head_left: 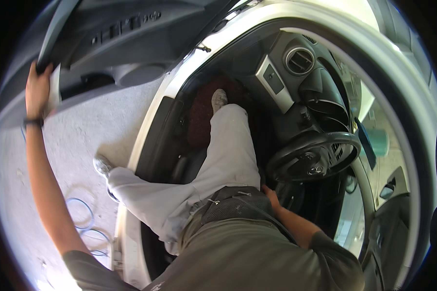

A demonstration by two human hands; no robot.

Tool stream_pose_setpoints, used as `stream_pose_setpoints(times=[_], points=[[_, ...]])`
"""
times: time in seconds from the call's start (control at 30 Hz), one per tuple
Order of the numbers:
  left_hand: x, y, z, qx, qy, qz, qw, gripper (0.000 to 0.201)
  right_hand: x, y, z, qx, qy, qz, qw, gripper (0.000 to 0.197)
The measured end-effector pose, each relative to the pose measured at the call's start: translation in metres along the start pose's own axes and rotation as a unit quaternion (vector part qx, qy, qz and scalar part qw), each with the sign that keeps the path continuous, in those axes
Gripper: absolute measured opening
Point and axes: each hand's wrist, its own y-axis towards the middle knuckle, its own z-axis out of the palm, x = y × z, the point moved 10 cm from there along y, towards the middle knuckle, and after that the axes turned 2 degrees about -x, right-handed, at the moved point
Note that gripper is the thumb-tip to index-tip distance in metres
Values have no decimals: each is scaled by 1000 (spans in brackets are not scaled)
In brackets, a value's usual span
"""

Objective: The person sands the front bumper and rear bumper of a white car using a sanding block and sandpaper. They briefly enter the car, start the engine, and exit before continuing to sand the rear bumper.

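Observation:
My left hand [37, 90] is at the inner side of the opened car door [97, 56], with its fingers closed round the lower end of the grey door pull handle [56, 34]. A pale flat piece [55, 87] shows beside this hand, against the door; what it is I cannot make out. My right hand [272, 198] rests low beside my right hip, next to the dark seat area and below the steering wheel [315, 157]. Its fingers are mostly hidden, so whether it touches or holds something does not show.
I sit in the car's doorway. One shoe [219, 99] is on the dark red floor mat [199, 116]; the other shoe [102, 165] is outside over the concrete floor [107, 119]. A blue hose [85, 223] lies coiled there. The white door sill [148, 126] runs between.

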Motion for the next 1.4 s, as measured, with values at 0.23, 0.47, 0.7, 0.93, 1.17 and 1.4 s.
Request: stream_pose_setpoints(times=[0.23, 0.47, 0.7, 0.93, 1.17, 1.4], points=[[31, -106, -5, -81, -50, 3, 995, 62, -77, 18, -29, -153, 59, -172, 972, 32], [7, -211, 8, 45, 62, 44, 996, 60, -156, -2, -128, -310, 164, -350, 869, 25], [-81, -276, -77, 51, -61, -152, 985, 34, -185, 42, -194, -456, 198, -361, 789, 23], [-83, -279, -120, 30, -55, -154, 986, 27, -137, 109, -211, -418, 188, -364, 811, 18], [-35, -278, -77, 50, -94, -225, 969, 29, -117, 126, -212, -370, 115, -440, 810, 18], [-22, -255, 2, 117, -105, -134, 978, 33, -91, 137, -205, -395, 121, -541, 732, 25]])
